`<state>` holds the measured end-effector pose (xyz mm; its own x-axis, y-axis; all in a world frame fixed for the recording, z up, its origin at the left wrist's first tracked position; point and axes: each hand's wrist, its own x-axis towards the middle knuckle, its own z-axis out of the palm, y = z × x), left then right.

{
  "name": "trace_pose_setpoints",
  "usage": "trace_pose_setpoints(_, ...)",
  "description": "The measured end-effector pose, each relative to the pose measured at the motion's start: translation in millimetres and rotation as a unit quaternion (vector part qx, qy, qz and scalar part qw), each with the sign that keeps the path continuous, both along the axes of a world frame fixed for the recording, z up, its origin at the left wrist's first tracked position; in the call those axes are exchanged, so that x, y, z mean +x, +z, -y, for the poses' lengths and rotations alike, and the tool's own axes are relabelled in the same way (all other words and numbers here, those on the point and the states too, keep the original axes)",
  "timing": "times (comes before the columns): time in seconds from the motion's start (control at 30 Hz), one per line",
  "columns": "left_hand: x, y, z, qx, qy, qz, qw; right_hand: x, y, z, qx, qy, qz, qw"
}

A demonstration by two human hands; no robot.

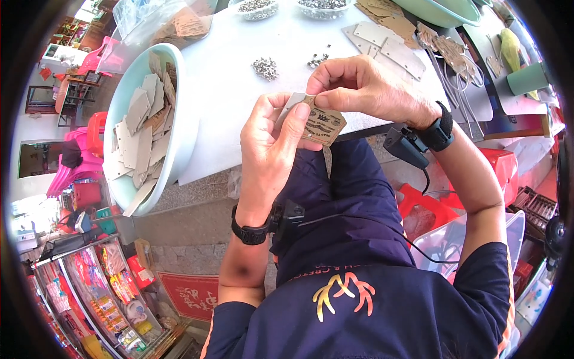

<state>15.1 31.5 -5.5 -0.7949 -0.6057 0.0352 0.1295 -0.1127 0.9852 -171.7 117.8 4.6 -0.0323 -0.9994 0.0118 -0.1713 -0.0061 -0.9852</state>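
Note:
My left hand (pixel 272 140) and my right hand (pixel 362 87) together hold a small stack of cardboard tags (pixel 323 122), one brown and printed, one grey behind it. The left thumb presses on the tags' left side. The right thumb and forefinger pinch the top edge. Both wrists wear black straps with small devices. The hands hover over the near edge of the white table (pixel 227 96). Small piles of metal eyelets (pixel 265 67) lie on the table just beyond the hands.
A pale green basin (pixel 182 128) full of grey and brown tags sits at the left. More loose tags (pixel 388 45) and strung tags (pixel 445 51) lie at the right. Two clear bowls of eyelets (pixel 257 7) stand at the far edge. A clear bin (pixel 448 239) sits below right.

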Motion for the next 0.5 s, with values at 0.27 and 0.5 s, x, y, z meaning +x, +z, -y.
trace_pose_setpoints(0.27,-4,-6,-2,-0.033,0.044,-0.009,0.998,1,3,1,0.002,-0.007,-0.079,0.997)
trace_pose_setpoints(0.5,-6,-18,3,-0.184,0.074,-0.008,0.98,3,-4,-1,0.015,-0.024,0.016,0.999)
